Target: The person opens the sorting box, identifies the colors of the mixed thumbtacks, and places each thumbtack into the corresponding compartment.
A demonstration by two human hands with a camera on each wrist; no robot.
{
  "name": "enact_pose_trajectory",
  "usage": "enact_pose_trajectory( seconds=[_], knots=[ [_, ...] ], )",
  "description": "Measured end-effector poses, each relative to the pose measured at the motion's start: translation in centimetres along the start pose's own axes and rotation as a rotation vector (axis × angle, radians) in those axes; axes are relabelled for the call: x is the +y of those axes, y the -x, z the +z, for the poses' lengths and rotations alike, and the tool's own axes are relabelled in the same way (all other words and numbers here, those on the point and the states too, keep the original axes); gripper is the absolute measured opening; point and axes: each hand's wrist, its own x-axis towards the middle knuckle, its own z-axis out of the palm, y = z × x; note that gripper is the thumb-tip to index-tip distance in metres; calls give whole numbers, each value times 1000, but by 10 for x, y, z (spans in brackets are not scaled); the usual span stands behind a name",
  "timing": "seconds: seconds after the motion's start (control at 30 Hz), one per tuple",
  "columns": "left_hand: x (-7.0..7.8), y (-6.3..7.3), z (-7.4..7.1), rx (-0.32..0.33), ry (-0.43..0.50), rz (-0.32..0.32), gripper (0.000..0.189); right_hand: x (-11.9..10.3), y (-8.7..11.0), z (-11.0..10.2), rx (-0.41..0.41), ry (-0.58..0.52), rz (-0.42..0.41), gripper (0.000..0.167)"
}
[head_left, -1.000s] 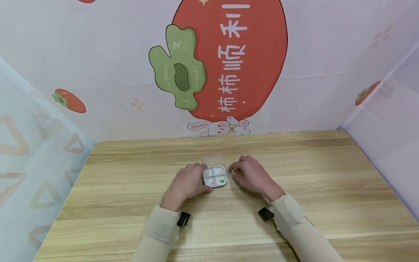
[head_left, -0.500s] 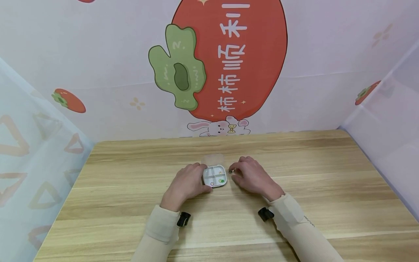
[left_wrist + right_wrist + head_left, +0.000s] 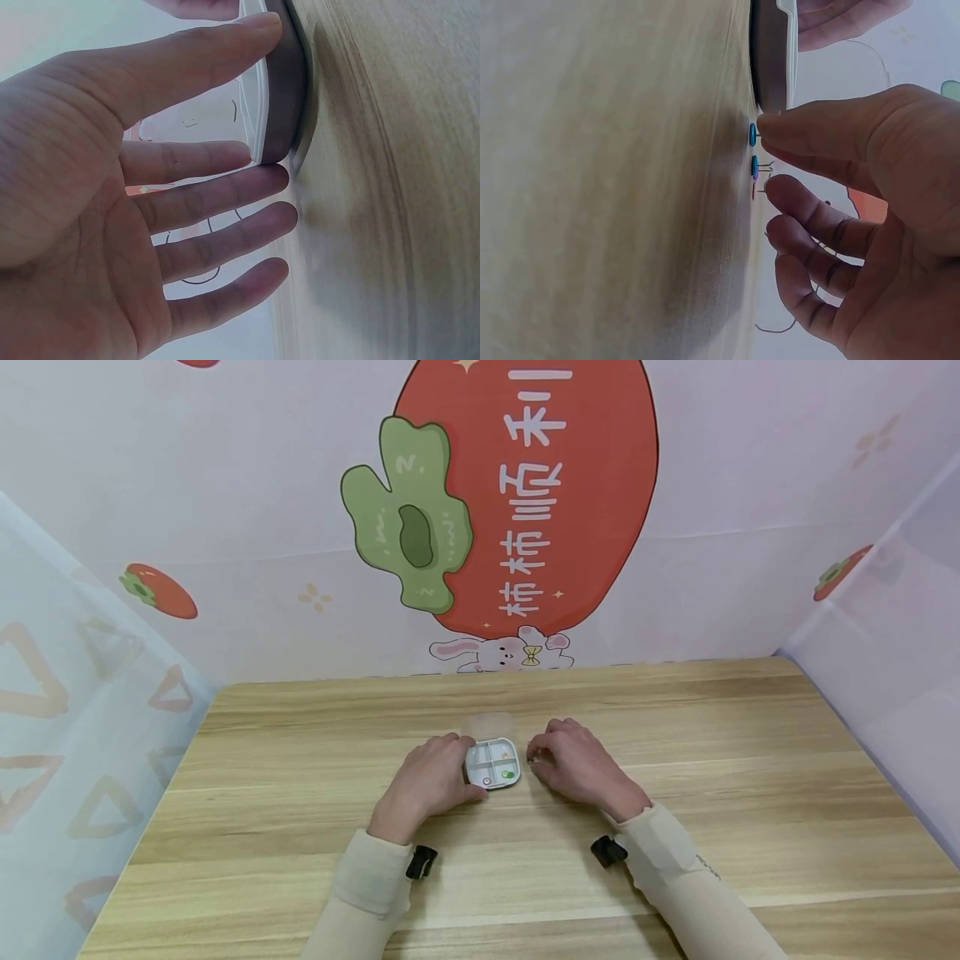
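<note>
Your left hand (image 3: 431, 777) holds the white box (image 3: 492, 764) at its left end, thumb on the near side and forefinger on the far side, the other fingers spread. The box sits flat, its clear lid (image 3: 488, 725) laid back behind it. Your right hand (image 3: 577, 764) is the nearer one to the pins, just beyond the box's right side. Thumb and forefinger come together at the needle of one blue pin (image 3: 753, 135); you cannot tell whether they pinch it. Its needle stands upright from the table (image 3: 675, 718), head down, so its long axis meets your fingertips from below. Two more pins, blue (image 3: 755, 166) and reddish (image 3: 754, 191), lie just beside it, needles also up.
</note>
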Motion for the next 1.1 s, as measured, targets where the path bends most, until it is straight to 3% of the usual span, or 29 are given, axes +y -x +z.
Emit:
enact_pose_trajectory(
  seconds=[0.87,1.1],
  knots=[
    [0,1,0,0,-1,7,59,2,0,1,20,33,-43,11],
    [0,1,0,1,-3,0,60,2,0,-1,19,8,-11,6]
  ],
)
